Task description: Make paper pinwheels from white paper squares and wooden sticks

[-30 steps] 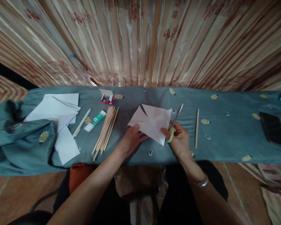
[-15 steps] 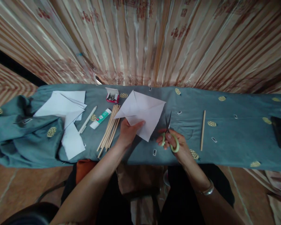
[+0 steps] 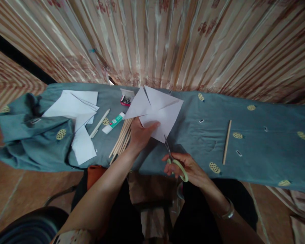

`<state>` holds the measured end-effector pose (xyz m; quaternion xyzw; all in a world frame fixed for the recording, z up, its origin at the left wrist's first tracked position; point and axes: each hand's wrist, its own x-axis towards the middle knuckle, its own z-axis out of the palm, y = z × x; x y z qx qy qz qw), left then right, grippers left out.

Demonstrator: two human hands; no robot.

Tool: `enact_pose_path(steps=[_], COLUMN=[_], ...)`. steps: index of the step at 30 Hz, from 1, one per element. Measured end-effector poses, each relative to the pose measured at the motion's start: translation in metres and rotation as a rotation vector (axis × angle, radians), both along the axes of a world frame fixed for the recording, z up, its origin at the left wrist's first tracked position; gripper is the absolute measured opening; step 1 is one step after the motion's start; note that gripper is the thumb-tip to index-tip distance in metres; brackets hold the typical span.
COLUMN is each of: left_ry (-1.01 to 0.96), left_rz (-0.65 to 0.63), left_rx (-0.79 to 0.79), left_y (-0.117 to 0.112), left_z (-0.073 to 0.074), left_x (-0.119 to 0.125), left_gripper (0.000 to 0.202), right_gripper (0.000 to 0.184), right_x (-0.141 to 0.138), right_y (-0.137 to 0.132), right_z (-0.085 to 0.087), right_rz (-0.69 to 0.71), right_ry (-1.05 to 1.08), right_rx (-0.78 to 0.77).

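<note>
My left hand (image 3: 141, 135) pinches a white paper square (image 3: 159, 110) near its lower side, thumb on top. Slits run from several of the paper's corners toward its middle. In my right hand (image 3: 186, 166) is a pair of scissors (image 3: 178, 166) with pale green handles, my fingers in the loops. The blade tips are at the paper's lowest corner, and whether they are cutting into it I cannot tell. Partly behind my left hand lies a bundle of thin wooden sticks (image 3: 120, 141) on the cloth.
A teal glue tube (image 3: 113, 122), a white pen (image 3: 100, 123) and a small open box of metal bits (image 3: 126, 98) lie left of the paper. Farther left are white paper pieces (image 3: 63, 105). One wooden stick (image 3: 227, 142) rests to the right on the green cloth (image 3: 203, 132).
The scissors have moved left to the paper's lowest corner, their tips now pointing up and left. The paper has turned slightly, and its slits show wider. The whole view has shifted a little.
</note>
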<state>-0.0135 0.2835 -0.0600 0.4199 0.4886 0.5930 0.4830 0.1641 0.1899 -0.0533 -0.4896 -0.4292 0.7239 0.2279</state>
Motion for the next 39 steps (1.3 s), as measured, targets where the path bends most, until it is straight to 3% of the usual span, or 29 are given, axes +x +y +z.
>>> enact_pose_path(steps=[6, 13, 39], left_ry=[0.037, 0.04, -0.01], left_rz=[-0.049, -0.041, -0.047], left_rx=[-0.02, 0.007, -0.039], left_y=[-0.0018, -0.0052, -0.0059], left_z=[-0.0025, -0.0018, -0.0004], left_x=[0.0041, 0.0078, 0.008], left_gripper=[0.029, 0.031, 0.026], right_gripper=[0.057, 0.056, 0.047], right_x=[-0.0026, -0.002, -0.0084], right_y=[0.0022, 0.001, 0.0013], right_z=[0.0023, -0.0029, 0.0026], right_rz=[-0.008, -0.028, -0.091], right_ry=[-0.012, 0.003, 0.05], right_rx=[-0.006, 0.015, -0.007])
